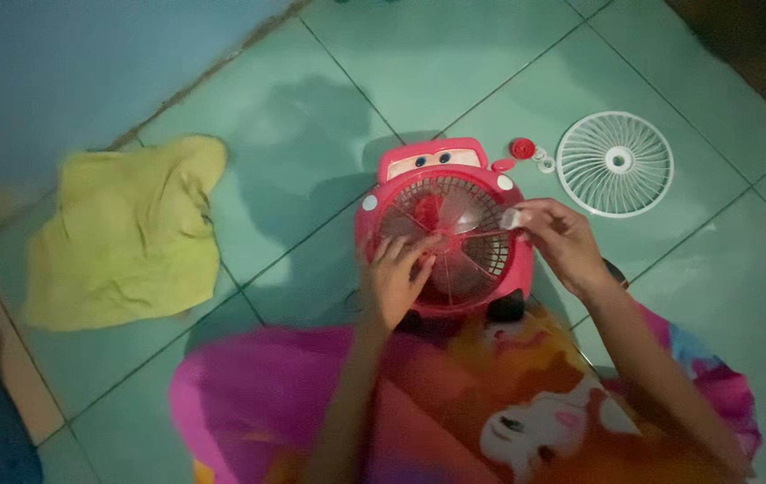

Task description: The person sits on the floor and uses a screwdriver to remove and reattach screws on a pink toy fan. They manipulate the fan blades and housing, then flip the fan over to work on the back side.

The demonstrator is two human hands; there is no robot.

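Pink fan [444, 235] lies face-up on floor [329, 134] before knees; left hand [393, 280] fingers spread loose on the blades, right hand [560, 240] pinching a small white wad [511, 218] at fan's right rim, nearer.

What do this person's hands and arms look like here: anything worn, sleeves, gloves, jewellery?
Both the left hand and the right hand are bare: no gloves, and no rings or watch that the dim, soft picture lets me see. The forearms are uncovered too, with no sleeves showing. Below them lies a bright pink and orange garment with a cartoon print.
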